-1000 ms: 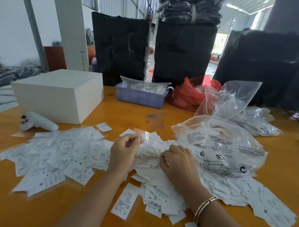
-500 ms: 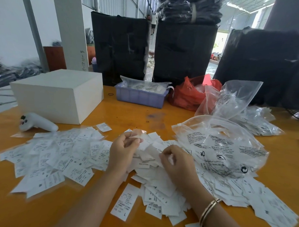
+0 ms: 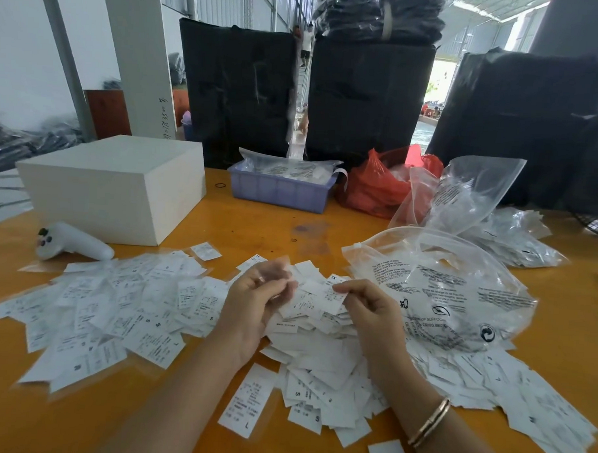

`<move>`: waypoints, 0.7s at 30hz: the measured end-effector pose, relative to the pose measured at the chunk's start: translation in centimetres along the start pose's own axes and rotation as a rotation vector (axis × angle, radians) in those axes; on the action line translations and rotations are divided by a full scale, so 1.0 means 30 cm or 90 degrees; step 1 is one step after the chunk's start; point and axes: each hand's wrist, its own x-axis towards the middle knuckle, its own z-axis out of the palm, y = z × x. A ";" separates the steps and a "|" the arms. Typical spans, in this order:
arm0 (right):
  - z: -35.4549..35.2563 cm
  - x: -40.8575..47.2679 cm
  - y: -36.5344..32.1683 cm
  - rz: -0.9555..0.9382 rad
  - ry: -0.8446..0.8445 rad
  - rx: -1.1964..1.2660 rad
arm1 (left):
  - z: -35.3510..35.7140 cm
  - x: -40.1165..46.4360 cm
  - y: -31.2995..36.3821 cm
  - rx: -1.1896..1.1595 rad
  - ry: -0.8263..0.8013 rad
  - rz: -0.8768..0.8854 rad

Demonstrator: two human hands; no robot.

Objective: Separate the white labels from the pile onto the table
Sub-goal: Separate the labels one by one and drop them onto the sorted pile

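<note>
A: Looking across the orange wooden desk (image 3: 249, 224), what fills the room behind it?

B: Big black wrapped bundles (image 3: 235, 90) stand at the far edge, with a white pillar (image 3: 140, 55) and a pale wall to the left. On the desk sit a white box (image 3: 114, 184), a purple tray (image 3: 278, 191), a red bag (image 3: 374, 188) and a white controller (image 3: 74, 242).

A: And the labels?

B: The pile (image 3: 319, 357) lies in front of the person, partly under a clear plastic bag (image 3: 438, 290). A spread of separated labels (image 3: 109, 307) lies to the left. The right hand (image 3: 372, 311) pinches one white label (image 3: 322, 297) at its right end, held above the pile, its long axis roughly left to right and sloping down to the left. The left hand (image 3: 257, 296) has its grip curled round a blurred, clear sleeve just beside it.

A: Any readable writing?

B: Size letters S, M and L on several labels, "MADE IN" on one, and "L" on a lone label (image 3: 247, 400) near the desk's front.
</note>
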 end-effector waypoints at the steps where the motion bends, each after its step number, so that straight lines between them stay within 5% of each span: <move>1: 0.001 -0.002 -0.002 -0.005 -0.013 0.001 | -0.002 0.003 0.003 -0.038 -0.011 -0.002; 11: 0.027 -0.026 -0.006 0.019 -0.093 -0.015 | -0.003 0.003 0.017 -0.086 0.029 -0.004; 15: 0.023 -0.022 -0.012 0.064 -0.139 0.090 | -0.001 0.000 0.019 -0.089 0.046 -0.006; 21: 0.017 -0.022 -0.009 0.025 -0.101 0.041 | -0.003 -0.002 0.011 -0.073 0.033 -0.024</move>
